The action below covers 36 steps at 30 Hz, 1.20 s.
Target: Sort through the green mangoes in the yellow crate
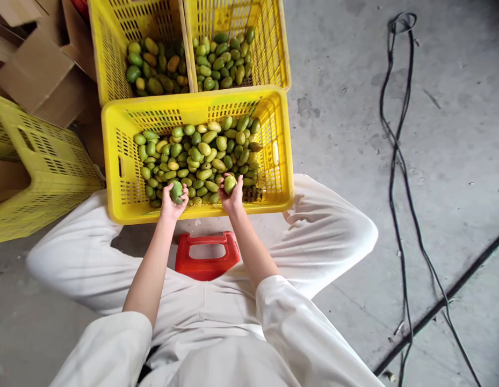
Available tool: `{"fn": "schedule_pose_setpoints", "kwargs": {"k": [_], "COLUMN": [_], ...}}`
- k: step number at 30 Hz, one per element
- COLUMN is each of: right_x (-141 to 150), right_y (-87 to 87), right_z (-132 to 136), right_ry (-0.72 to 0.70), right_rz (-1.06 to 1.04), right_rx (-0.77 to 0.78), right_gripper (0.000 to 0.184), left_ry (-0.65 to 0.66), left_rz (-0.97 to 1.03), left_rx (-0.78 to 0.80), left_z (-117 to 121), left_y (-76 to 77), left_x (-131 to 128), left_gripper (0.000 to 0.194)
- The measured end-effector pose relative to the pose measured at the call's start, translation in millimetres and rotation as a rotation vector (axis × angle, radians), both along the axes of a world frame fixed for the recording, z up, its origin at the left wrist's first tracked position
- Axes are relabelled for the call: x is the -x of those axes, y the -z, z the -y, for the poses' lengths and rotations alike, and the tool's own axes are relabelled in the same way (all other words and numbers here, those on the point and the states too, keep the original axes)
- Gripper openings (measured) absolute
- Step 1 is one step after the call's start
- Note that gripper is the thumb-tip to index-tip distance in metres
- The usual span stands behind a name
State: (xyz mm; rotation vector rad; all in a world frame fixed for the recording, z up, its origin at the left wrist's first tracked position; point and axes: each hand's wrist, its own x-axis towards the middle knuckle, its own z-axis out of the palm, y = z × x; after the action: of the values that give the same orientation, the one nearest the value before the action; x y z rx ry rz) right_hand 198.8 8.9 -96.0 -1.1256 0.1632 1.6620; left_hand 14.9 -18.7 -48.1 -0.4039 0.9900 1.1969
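My left hand (173, 202) is closed around a green mango (176, 192), just over the near side of a yellow plastic crate (196, 216). To its right, my right hand (232, 196) holds a paler, yellowish-green mango (230, 184), its fingers curled about the fruit. Beneath and beyond both hands, the crate holds many small green and yellowish mangoes (204, 149) in a loose layer. A dark, spotted patch (253, 194) shows in the crate's near right corner; what it is I cannot make out.
Two more yellow crates (238, 90) with mangoes adjoin the far side. At left stand a tilted yellow crate (51, 156) and cardboard boxes (35, 70). A red plastic stool (208, 271) shows between my legs. Black cables (395, 145) lie on the concrete floor (338, 123) at right.
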Motion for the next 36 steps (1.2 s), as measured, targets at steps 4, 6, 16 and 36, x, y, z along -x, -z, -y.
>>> {"fn": "schedule_pose_setpoints", "kwargs": {"k": [4, 6, 16, 36], "right_x": [2.2, 3.1, 3.4, -0.8], "right_y": [5.3, 6.5, -0.7, -20.3], "right_z": [-1.0, -0.9, -0.6, 0.1], "right_ry": [0.03, 0.023, 0.012, -0.093], "right_rz": [0.049, 0.052, -0.044, -0.217], "right_rx": [0.022, 0.04, 0.026, -0.016], "right_gripper": [0.035, 0.03, 0.024, 0.029], "left_ry": [0.018, 0.03, -0.005, -0.005], "left_rz": [-0.05, -0.039, -0.026, -0.115], "left_rx": [-0.033, -0.055, -0.056, -0.112], "left_z": [0.6, 1.5, 6.5, 7.7], "left_y": [3.9, 5.0, 4.9, 6.6], "left_x": [-2.6, -2.2, 2.1, -2.2], "left_gripper": [0.036, 0.039, 0.04, 0.035]}}
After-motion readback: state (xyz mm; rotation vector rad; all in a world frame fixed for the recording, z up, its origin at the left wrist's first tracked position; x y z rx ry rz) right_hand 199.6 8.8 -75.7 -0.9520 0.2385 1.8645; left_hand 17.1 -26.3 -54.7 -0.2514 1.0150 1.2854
